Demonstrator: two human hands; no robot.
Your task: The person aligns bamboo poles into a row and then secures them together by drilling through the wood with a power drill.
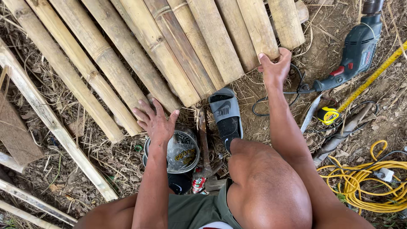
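Pale split bamboo slat (258,27), upper right: right hand (274,68) grips its end; left hand (154,121) hovers released; splinter risk if it slips.

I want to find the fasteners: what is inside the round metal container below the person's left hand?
The round metal container holds a crumpled clear plastic bag, with dark, thin pieces showing at the upper rim, possibly nails. The left hand is above its rim; the bag hides the bottom.

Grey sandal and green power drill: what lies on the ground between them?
In the head view, the right hand and forearm cross that stretch, over a black cord looped on bare dirt between sandal and drill.
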